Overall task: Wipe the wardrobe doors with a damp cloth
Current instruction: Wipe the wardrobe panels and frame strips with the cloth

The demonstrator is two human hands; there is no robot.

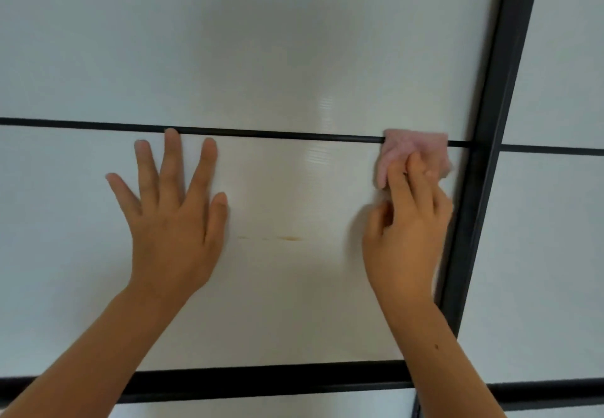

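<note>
The wardrobe door point(277, 74) fills the view, with glossy white panels in a black frame. My right hand point(408, 221) pinches a small pink cloth point(415, 148) and holds it against the thin black crossbar point(294, 136), close to the door's right edge. My left hand point(173, 211) lies flat on the panel below that crossbar, fingers spread and straight. A faint orange-brown streak point(284, 238) marks the panel between my two hands.
A thick black vertical frame point(490, 123) runs down the right side, with a second white door point(555, 221) beyond it. A wide black horizontal rail point(261, 381) crosses the bottom, and another white panel shows below it.
</note>
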